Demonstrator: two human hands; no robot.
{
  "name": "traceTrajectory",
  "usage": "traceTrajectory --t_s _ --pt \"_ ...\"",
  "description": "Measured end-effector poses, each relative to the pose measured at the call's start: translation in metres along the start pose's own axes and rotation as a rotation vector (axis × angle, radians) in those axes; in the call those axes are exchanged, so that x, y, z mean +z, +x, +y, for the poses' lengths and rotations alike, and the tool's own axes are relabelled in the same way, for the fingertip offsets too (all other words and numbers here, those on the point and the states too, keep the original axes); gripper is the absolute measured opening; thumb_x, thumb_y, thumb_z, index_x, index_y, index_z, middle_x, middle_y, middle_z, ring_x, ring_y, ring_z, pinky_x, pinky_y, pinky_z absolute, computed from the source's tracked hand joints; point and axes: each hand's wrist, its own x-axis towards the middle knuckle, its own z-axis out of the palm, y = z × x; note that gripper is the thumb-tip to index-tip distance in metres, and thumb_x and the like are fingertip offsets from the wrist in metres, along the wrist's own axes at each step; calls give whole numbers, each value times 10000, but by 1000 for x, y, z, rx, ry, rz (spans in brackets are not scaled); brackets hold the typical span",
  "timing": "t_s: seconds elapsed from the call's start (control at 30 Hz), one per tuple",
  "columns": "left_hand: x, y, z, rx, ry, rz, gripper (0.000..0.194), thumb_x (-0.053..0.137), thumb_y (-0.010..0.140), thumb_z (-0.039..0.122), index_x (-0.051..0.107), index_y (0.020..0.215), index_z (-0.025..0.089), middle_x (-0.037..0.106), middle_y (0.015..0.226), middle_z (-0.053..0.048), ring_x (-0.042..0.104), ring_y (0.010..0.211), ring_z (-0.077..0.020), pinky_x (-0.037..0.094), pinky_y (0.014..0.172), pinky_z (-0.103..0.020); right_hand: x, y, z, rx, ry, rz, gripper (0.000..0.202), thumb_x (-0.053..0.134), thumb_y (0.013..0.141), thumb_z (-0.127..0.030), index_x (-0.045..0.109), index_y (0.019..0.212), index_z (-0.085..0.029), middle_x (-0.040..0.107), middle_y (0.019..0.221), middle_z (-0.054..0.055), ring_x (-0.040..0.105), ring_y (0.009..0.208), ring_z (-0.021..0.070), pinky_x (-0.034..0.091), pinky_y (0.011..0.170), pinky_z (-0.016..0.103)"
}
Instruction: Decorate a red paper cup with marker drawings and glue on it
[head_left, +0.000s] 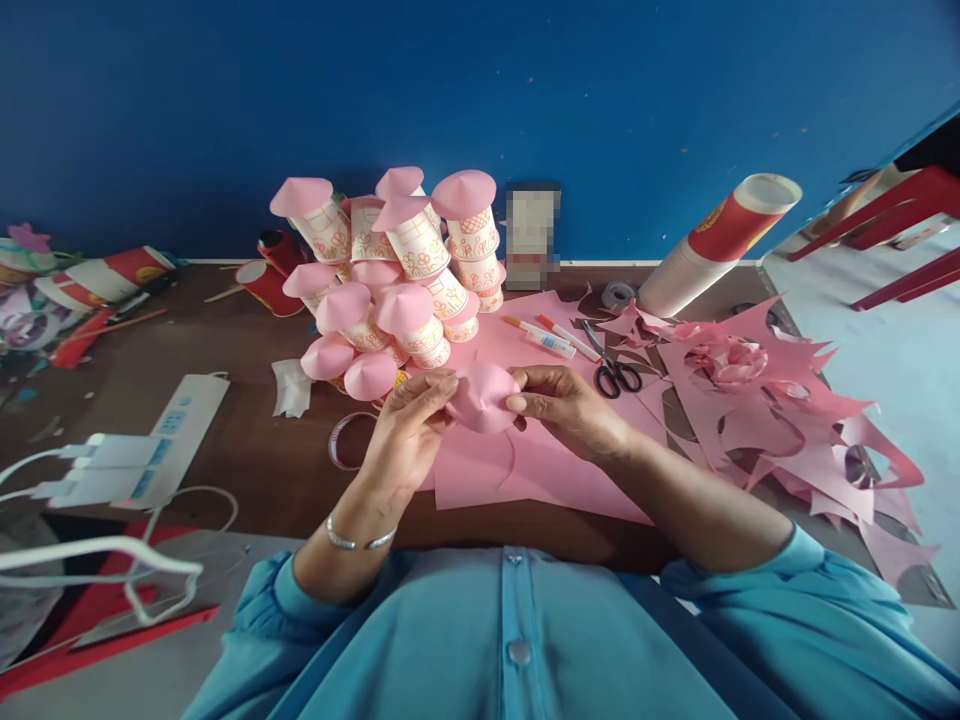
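Observation:
A pink paper cone (pixel 482 398) is held between my two hands above the pink paper sheets (pixel 547 470). My left hand (pixel 411 430) pinches its left edge, and my right hand (pixel 566 405) pinches its right edge with thumb and fingers. Just behind my left hand stand several patterned paper cups (pixel 416 250), stacked and topped with pink cones (pixel 405 308). Black-handled scissors (pixel 616 375), a glue tube (pixel 550 343) and an orange-red marker (pixel 568 336) lie on the pink paper beyond my right hand.
Pink paper scraps (pixel 795 430) spread over the right side. A tall cup stack (pixel 690 270) leans by the blue wall. A tape roll (pixel 352 441) lies near my left wrist. Farther left are a power strip (pixel 176 440), cables and red cups (pixel 270 287).

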Motion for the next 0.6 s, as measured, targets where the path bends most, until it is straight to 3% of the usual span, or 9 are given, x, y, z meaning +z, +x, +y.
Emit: traceTrajectory --t_s 0.23,0.4,0.6 --pt "-11 1 3 -4 31 -36 441 1130 615 512 808 607 211 645 645 -1 547 633 -104 451 583 -218 0 -1 -3 -6 -51 -3 603 1015 847 -724 749 736 -194 643 700 -17 532 674 126 398 664 306" --pt "-12 3 -1 36 108 -14 401 1113 632 457 797 605 211 716 786 -15 522 646 -75 398 580 -207 2 -3 -7 -46 -42 25 599 983 887 -720 734 719 -201 621 722 -23 525 679 125 410 670 307" --pt "-9 2 -4 39 79 -33 438 1123 628 525 809 612 219 686 772 -17 545 659 -95 427 586 -220 4 -3 -6 -65 43 40 614 980 891 -707 687 691 -205 570 731 -29 480 676 121 421 645 290"
